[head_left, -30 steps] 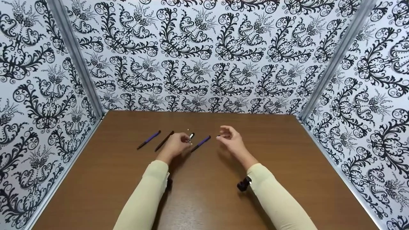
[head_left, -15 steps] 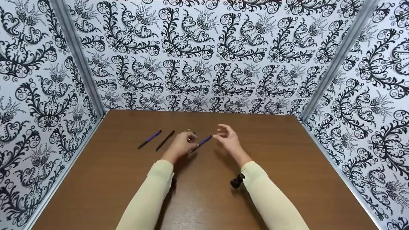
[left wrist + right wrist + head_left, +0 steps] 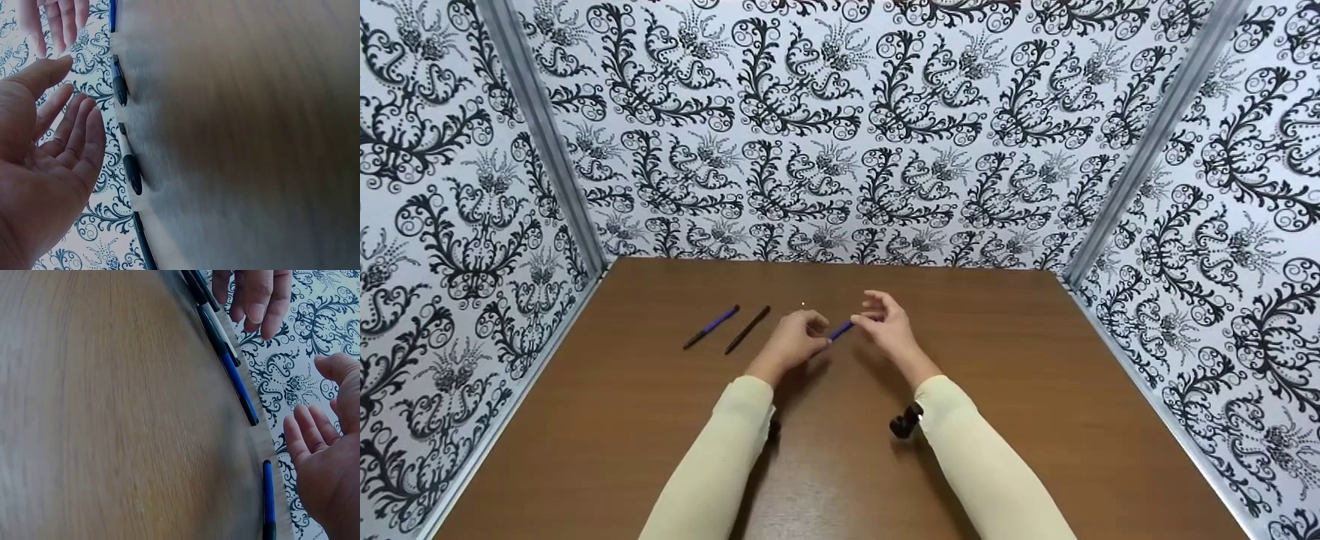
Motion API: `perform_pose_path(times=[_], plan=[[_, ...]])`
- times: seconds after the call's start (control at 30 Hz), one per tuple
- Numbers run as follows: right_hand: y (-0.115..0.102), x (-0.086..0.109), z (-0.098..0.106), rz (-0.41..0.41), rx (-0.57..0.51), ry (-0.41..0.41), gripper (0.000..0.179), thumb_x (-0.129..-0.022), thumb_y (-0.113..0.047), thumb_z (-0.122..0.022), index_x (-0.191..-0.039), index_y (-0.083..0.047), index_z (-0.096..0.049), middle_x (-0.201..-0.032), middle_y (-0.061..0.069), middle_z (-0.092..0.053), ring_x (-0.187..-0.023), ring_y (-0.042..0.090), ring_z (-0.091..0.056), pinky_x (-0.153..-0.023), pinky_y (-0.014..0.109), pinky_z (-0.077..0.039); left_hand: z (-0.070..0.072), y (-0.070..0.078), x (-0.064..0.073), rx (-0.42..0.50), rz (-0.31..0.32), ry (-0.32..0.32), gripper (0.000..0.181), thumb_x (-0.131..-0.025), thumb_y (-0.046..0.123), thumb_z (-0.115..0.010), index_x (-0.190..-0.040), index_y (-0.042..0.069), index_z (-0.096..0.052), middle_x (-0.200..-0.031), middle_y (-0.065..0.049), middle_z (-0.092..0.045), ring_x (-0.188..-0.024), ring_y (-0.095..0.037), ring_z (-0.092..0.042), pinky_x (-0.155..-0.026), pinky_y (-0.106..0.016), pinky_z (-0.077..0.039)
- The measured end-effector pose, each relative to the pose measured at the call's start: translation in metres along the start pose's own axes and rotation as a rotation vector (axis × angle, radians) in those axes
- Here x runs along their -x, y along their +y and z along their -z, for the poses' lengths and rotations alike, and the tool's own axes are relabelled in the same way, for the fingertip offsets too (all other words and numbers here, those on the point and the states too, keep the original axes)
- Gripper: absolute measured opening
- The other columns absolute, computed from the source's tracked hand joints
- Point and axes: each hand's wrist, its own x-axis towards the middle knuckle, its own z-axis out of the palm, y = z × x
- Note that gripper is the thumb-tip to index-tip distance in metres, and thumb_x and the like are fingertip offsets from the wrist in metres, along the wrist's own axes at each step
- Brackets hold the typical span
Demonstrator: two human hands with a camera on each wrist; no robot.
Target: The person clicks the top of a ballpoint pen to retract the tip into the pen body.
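My left hand (image 3: 795, 341) hovers over the table with loosely bent fingers and holds nothing. In the left wrist view a white pen (image 3: 125, 145) with a black grip lies beyond it; the head view hides this pen behind the hand. Between the hands lies a blue pen (image 3: 841, 330) with a black grip, its ends covered in the head view. My right hand (image 3: 889, 326), fingers spread and relaxed, is above the table near that pen's far end. Another blue pen (image 3: 269, 495) appears below the right hand in the right wrist view. Both hands look apart from the pens.
On the left of the wooden table (image 3: 622, 420) lie a blue pen (image 3: 711, 327) and a black pen (image 3: 748, 330), slanted alike. Patterned walls (image 3: 825, 135) close off the back and sides. A small bright speck (image 3: 802, 304) shows behind the left hand.
Both hands have moved toward each other, the left rightward and the right leftward. The left hand now hides the white pen and overlaps the middle blue pen in the head view. The pens stay put.
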Motion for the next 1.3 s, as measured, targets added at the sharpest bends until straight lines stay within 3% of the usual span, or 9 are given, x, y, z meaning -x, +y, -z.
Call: perform_pose_path(times=[0.2,0.53,0.83,0.97,1.0,1.2,1.3], plan=[[0.000,-0.001,-0.004,-0.009,-0.013,0.001,0.052,-0.095,0.003,-0.083,-0.144,0.003,-0.063,-0.129,0.023,-0.069,-0.120,0.042,-0.071,-0.083,0.027,-0.059,-0.003,0.002,-0.002,0.006,-0.002,0.012,0.032,-0.095,0.002,-0.083,-0.125,-0.004,-0.075,-0.121,-0.018,-0.077,-0.113,-0.036,-0.074,-0.101,-0.050,-0.060],[0.004,-0.002,-0.010,-0.014,-0.023,0.002,0.054,-0.095,0.004,-0.082,-0.145,0.005,-0.061,-0.136,0.037,-0.062,-0.119,0.046,-0.070,-0.083,0.027,-0.060,-0.011,0.000,-0.010,-0.051,0.019,-0.002,0.032,-0.095,0.001,-0.083,-0.125,-0.005,-0.074,-0.118,-0.019,-0.078,-0.111,-0.036,-0.075,-0.100,-0.050,-0.060],[0.011,-0.003,-0.014,-0.028,0.042,0.004,0.053,-0.094,0.004,-0.083,-0.143,0.004,-0.064,-0.136,0.034,-0.064,-0.118,0.040,-0.071,-0.090,0.032,-0.060,-0.017,0.003,-0.011,-0.252,0.124,0.014,0.033,-0.091,0.009,-0.086,-0.123,0.004,-0.079,-0.112,-0.010,-0.077,-0.104,-0.031,-0.072,-0.098,-0.050,-0.059],[0.014,-0.004,-0.015,-0.026,0.061,0.009,0.053,-0.093,0.004,-0.084,-0.142,0.005,-0.063,-0.134,0.034,-0.065,-0.118,0.042,-0.071,-0.095,0.038,-0.061,-0.018,0.007,-0.012,-0.291,0.162,0.020,0.031,-0.090,0.010,-0.086,-0.120,0.004,-0.080,-0.109,-0.010,-0.077,-0.101,-0.032,-0.072,-0.095,-0.052,-0.060],[0.015,-0.004,-0.016,-0.027,0.063,0.009,0.053,-0.094,0.004,-0.084,-0.142,0.006,-0.063,-0.134,0.034,-0.065,-0.118,0.042,-0.071,-0.096,0.039,-0.060,-0.022,-0.007,-0.018,-0.296,0.144,0.030,0.030,-0.090,0.012,-0.087,-0.119,0.005,-0.080,-0.109,-0.009,-0.077,-0.100,-0.031,-0.072,-0.094,-0.050,-0.060],[0.019,-0.005,-0.018,-0.036,0.080,-0.002,0.056,-0.094,0.003,-0.083,-0.145,0.008,-0.060,-0.134,0.032,-0.067,-0.120,0.042,-0.071,-0.097,0.040,-0.060,-0.042,-0.053,-0.049,-0.375,0.147,0.024,0.027,-0.089,0.019,-0.088,-0.113,0.009,-0.081,-0.104,-0.007,-0.077,-0.096,-0.029,-0.074,-0.088,-0.050,-0.060],[0.020,-0.004,-0.017,-0.034,0.075,0.001,0.056,-0.094,0.004,-0.083,-0.144,0.009,-0.060,-0.133,0.033,-0.067,-0.120,0.044,-0.070,-0.099,0.042,-0.060,-0.041,-0.040,-0.048,-0.389,0.188,0.001,0.027,-0.090,0.018,-0.088,-0.115,0.008,-0.081,-0.105,-0.008,-0.078,-0.099,-0.032,-0.075,-0.091,-0.052,-0.060]])
